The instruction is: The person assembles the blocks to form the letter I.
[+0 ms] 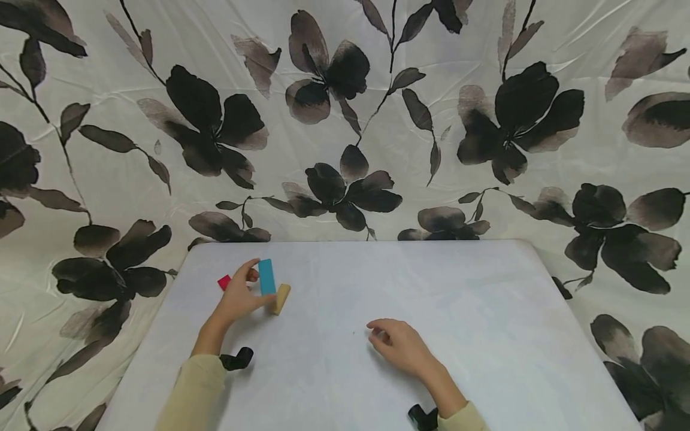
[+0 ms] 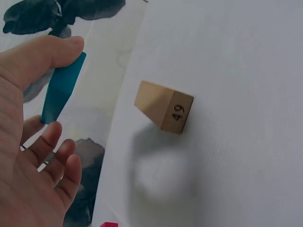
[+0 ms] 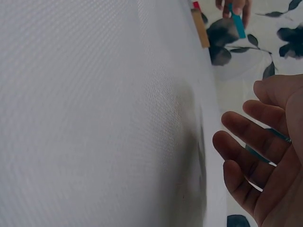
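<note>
My left hand pinches a blue rectangular block between thumb and a fingertip, holding it by its two ends. In the left wrist view the blue block is raised above the table, and the other fingers curl loosely below it. Just right of that hand stands a wooden block, with dark digits printed on its end face. A small red block lies left of the hand, partly covered by it. My right hand hovers over the table with relaxed, slightly bent fingers and nothing in them.
Both hands are over a white table with rounded far corners. Behind and around it hangs pale cloth with dark flower prints. Black devices are strapped at both wrists, below the hands.
</note>
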Available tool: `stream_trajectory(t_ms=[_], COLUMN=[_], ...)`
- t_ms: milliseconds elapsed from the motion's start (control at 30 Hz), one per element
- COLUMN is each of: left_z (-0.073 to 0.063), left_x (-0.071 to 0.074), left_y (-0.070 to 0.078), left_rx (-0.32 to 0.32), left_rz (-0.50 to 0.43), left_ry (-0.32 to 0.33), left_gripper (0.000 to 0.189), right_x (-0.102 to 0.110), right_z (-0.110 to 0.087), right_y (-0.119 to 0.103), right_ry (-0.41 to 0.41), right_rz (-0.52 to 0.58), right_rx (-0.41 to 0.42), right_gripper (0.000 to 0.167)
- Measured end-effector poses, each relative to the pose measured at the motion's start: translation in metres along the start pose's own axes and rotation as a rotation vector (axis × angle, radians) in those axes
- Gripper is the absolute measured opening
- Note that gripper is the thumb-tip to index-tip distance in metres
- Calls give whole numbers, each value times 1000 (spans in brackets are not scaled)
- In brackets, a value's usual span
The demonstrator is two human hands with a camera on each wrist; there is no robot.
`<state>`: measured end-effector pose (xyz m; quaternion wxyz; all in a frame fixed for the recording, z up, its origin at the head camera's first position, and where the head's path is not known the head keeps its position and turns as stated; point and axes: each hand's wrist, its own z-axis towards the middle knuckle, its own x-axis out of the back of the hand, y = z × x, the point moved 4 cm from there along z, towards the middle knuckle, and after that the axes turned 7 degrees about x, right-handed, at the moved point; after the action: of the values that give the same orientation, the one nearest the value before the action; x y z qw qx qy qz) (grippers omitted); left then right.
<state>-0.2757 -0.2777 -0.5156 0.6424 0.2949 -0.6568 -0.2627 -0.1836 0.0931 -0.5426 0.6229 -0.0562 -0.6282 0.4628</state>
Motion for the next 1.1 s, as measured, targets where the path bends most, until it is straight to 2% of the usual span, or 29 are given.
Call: stream_trajectory(t_ms=[133,400,667,900,1100], left_z=[-5,-11,-18,-24,-30], left_x=[-6,-21,-37,-51,-61], left_y=[8,17,26,31,34], left_rx=[-23,-69,-81,-150,-156], left_rz=[21,-2,10,-2,-9], left_ry=[-3,-34,-62,-64,-79], left_gripper=[96,96,94,95,96], right_x=[1,3,5,8,14], right_z=[0,-2,-3,-6,-10], right_y=[1,2,7,11,15], right_ry=[1,11,25,11,15], right_rz=[-3,-11,-28,-36,-61], right_rx=[-7,-6,-4,-15,-17], right_gripper=[27,27,26,27,26])
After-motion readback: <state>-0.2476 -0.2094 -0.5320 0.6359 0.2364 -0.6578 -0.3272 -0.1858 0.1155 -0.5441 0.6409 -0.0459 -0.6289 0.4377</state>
